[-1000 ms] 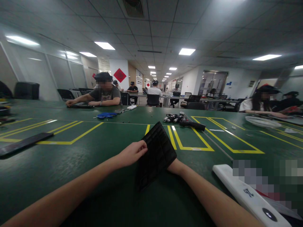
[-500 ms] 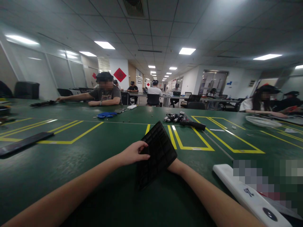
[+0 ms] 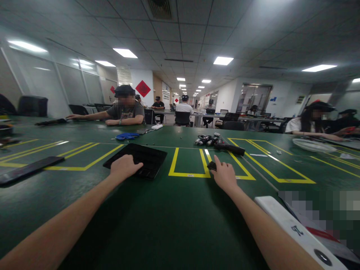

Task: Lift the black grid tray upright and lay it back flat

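Note:
A thin black gridded tray [image 3: 152, 159] is at left of centre, low over or on the green table; I cannot tell whether it rests fully. My left hand [image 3: 123, 167] grips its near side, thumb across the surface and the other fingers largely hidden. My right hand [image 3: 225, 175] pinches a small dark block-like piece [image 3: 211, 165] between thumb and fingers, above the yellow-taped rectangles. The piece's exact kind is too small to make out.
The green table [image 3: 168, 217] carries yellow tape outlines. Beyond my right hand lie a dark cylinder [image 3: 232, 149] and a cluster of small metallic parts [image 3: 208, 140]. A blue item [image 3: 127, 136], a long black bar [image 3: 30, 170] and a white device [image 3: 292, 225] lie around. Co-workers sit opposite.
The tray was upright in the middle between both hands. My left hand has brought it left and tipped it flatter. My right hand has left it and moved right, with a small dark piece.

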Available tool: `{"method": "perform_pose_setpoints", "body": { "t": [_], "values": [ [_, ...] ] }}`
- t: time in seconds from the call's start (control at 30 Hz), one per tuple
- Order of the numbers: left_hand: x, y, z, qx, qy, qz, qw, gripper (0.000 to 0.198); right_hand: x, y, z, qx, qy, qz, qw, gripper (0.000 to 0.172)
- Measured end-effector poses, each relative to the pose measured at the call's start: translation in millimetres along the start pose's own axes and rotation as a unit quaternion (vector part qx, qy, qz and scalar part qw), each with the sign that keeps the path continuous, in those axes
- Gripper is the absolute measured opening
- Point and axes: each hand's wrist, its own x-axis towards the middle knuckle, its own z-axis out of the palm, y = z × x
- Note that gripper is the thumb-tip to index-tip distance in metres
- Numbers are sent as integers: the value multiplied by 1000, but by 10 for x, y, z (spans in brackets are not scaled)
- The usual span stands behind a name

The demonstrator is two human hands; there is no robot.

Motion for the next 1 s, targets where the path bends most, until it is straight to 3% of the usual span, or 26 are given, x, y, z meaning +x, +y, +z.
{"method": "perform_pose_setpoints", "body": {
  "t": [0.17,0.23,0.4,0.5,0.57,0.73,0.8,0.9,1.0],
  "values": [
    [64,-133,-9,2,-78,-61,995,55,-1,123,115,-12,-48,46,998,54],
    [59,-109,-40,2,-73,-55,996,53,3,129,106,-9,-37,51,998,56],
    [-90,185,-66,-17,69,98,993,41,-37,-76,-14,39,64,9,997,59],
    [-275,491,50,-80,48,195,976,46,-170,-367,-21,123,49,-64,989,57],
    [-392,659,172,-108,7,253,961,49,-307,-571,25,189,-1,-120,975,58],
    [-468,757,418,-101,-80,318,939,44,-640,-882,113,224,-131,-189,947,60],
    [-454,734,437,-94,-65,332,936,42,-688,-915,77,194,-143,-205,949,59],
    [-533,748,380,-87,10,358,930,41,-614,-876,-24,159,-146,-211,953,54],
    [-779,827,271,-101,22,407,908,43,-405,-698,-101,122,-88,-176,973,48]
  ]
}}
